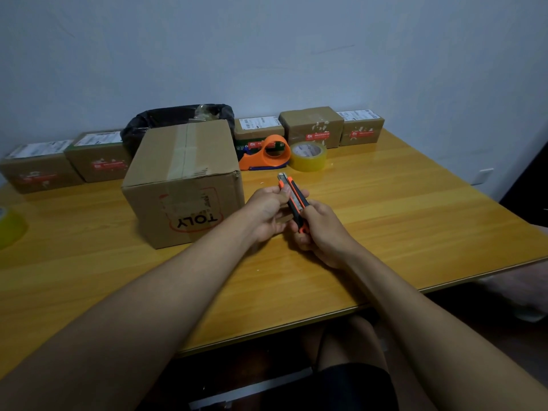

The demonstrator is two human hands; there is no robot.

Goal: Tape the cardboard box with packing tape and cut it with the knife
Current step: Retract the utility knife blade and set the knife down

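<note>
Head view: the knife [292, 200] is held just right of the box [184, 185], the left hand [267, 213] closed round its front, the right hand [318, 232] closed round its rear, probably so the blade can be slid. The box is already taped along its top. Behind the box, the tape [308, 155] and dispenser [267, 154] are left within reach.

On the bench [385, 221], the cardboard box [184, 185] stands left of the knife [292, 200]; tape dispenser [267, 154] and tape roll [308, 155] lie behind.
</note>
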